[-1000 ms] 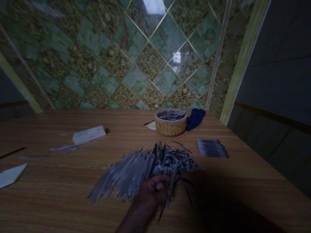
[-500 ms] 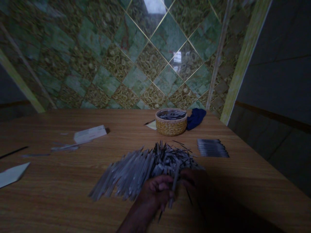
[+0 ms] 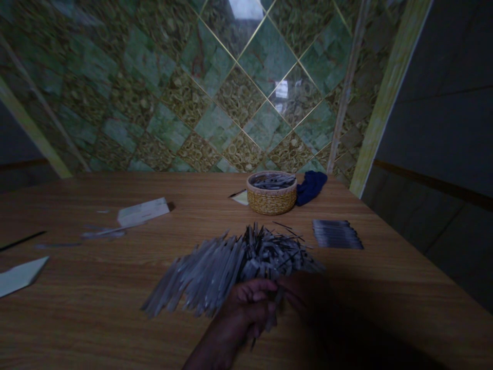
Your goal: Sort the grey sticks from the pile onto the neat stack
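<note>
My left hand [image 3: 250,308] is closed on a slim, translucent plastic sleeve [image 3: 270,322], held at a tilt with its lower end below the fingers. A thin dark tip [image 3: 253,343] pokes out beneath the same hand. Deep shadow covers most of my right hand [image 3: 302,293]; its fingertips are pinched together at the sleeve's upper end, and what they grip is hidden. Just beyond both hands lies a heap of similar translucent sleeves [image 3: 196,277], fanned out on the left. The heap's right part is a tangle of sleeves and thin black sticks [image 3: 277,252].
A woven basket [image 3: 271,200] full of similar pieces stands behind the heap, beside a dark blue cloth [image 3: 311,187]. To the right lies a neat row of black-tipped sleeves [image 3: 337,234]. A white box [image 3: 142,211], loose strips [image 3: 103,234] and pale paper [image 3: 23,277] lie left.
My right hand has moved left to the top of the sleeve, so its fingers now meet my left hand's and cover the sleeve's upper part. My left hand stays almost in place.
</note>
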{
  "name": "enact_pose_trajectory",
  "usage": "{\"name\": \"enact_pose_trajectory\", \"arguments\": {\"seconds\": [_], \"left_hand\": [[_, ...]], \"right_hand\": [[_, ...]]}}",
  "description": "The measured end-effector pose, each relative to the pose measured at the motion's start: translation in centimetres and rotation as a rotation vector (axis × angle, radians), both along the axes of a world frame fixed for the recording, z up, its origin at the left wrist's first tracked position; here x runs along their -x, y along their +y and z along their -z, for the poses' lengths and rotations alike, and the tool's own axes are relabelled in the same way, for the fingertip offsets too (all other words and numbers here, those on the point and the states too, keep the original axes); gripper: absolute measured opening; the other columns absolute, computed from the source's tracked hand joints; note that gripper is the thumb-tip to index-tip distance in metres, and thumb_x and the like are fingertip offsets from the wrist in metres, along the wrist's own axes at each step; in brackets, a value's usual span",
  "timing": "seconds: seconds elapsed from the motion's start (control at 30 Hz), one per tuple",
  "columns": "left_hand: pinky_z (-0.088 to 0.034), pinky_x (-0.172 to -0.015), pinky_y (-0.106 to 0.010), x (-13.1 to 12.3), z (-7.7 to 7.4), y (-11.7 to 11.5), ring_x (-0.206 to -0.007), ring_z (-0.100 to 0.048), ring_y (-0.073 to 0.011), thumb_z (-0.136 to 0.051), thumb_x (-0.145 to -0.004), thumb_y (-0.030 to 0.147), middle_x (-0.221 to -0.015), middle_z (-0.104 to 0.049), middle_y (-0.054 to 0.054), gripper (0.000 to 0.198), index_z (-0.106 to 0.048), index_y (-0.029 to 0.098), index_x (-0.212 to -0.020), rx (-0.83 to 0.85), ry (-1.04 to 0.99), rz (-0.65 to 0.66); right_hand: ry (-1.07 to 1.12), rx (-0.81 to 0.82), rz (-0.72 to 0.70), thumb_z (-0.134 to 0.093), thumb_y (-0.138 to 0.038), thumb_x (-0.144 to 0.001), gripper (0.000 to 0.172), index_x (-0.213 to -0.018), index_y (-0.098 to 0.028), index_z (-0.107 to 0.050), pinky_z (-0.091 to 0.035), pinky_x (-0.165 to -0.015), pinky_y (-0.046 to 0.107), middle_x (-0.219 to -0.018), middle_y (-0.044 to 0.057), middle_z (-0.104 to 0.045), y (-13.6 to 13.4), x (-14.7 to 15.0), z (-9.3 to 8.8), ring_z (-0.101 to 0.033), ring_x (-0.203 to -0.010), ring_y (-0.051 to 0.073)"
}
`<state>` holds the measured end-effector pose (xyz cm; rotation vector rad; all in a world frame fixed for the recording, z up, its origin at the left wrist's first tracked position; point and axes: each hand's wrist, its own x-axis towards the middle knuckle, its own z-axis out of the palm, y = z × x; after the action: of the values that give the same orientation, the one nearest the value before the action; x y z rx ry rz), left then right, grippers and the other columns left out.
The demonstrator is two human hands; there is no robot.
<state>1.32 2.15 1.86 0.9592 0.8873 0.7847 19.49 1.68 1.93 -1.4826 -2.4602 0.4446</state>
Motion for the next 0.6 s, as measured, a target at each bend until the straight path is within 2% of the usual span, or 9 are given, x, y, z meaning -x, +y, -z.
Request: {"name": "enact_pose_trajectory", "arguments": {"seconds": [0.07, 0.2, 0.3, 0.37, 0.5, 0.6], "left_hand": [[-0.028, -0.038, -0.016, 0.0, -0.3, -0.1, -0.04, -0.047, -0.007, -0.075, -0.057, 0.027, -0.059, -0.063, -0.002, 0.032, -0.066, 0.012, -0.085, 0.002, -0.016, -0.017], [-0.022, -0.035, -0.015, 0.0, -1.3, -0.4, -0.036, -0.038, -0.0038, -0.068, -0.069, 0.033, -0.056, -0.061, -0.002, 0.027, -0.066, 0.013, -0.087, -0.058, -0.039, -0.082], [-0.031, -0.043, -0.016, -0.1, -1.5, -0.5, -0.048, -0.045, -0.0065, -0.073, -0.064, 0.028, -0.065, -0.062, -0.003, 0.028, -0.068, 0.013, -0.087, -0.147, -0.052, -0.147], [-0.037, -0.051, -0.018, -0.2, -1.4, -0.5, -0.057, -0.049, -0.0086, -0.077, -0.059, 0.025, -0.07, -0.061, -0.002, 0.03, -0.069, 0.014, -0.086, -0.195, -0.028, -0.176], [-0.036, -0.054, -0.02, -0.3, -1.4, -0.7, -0.056, -0.045, -0.0094, -0.075, -0.061, 0.03, -0.058, -0.053, 0.001, 0.02, -0.068, 0.013, -0.067, -0.27, 0.027, -0.093], [-0.036, -0.055, -0.021, -0.3, -1.4, -0.9, -0.057, -0.045, -0.0107, -0.073, -0.063, 0.031, -0.055, -0.052, 0.001, 0.02, -0.067, 0.013, -0.063, -0.284, 0.037, -0.124]], "right_hand": [[0.009, -0.016, 0.02, -0.037, -0.03, -0.087, 0.026, -0.097, -0.021, -0.06, -0.038, -0.07, 0.024, -0.091, 0.005, -0.065, 0.0, -0.1, 0.0, -0.057, -0.082, 0.017], [0.177, -0.003, 0.06, -0.039, -0.03, -0.086, 0.025, -0.095, -0.021, -0.061, -0.038, -0.071, 0.022, -0.088, 0.003, -0.065, -0.2, -0.4, 0.0, -0.058, -0.079, 0.015], [0.41, 0.062, 0.088, -0.043, -0.03, -0.083, 0.023, -0.092, -0.02, -0.062, -0.039, -0.065, 0.02, -0.08, 0.0, -0.065, -0.2, -0.4, 0.0, -0.058, -0.072, 0.012], [0.504, 0.098, 0.141, -0.048, -0.031, -0.079, 0.021, -0.083, -0.018, -0.064, -0.038, -0.056, 0.019, -0.068, -0.001, -0.062, -0.2, -0.2, 0.5, -0.056, -0.063, 0.011], [0.602, 0.286, 0.148, -0.05, -0.033, -0.076, 0.023, -0.072, -0.016, -0.063, -0.031, -0.043, 0.018, -0.052, -0.003, -0.053, -0.5, 0.8, 1.9, -0.047, -0.046, 0.009], [0.602, 0.37, 0.114, -0.048, -0.032, -0.077, 0.023, -0.073, -0.015, -0.063, -0.032, -0.044, 0.018, -0.052, -0.003, -0.053, -0.8, 1.4, 2.5, -0.047, -0.046, 0.009]]}}
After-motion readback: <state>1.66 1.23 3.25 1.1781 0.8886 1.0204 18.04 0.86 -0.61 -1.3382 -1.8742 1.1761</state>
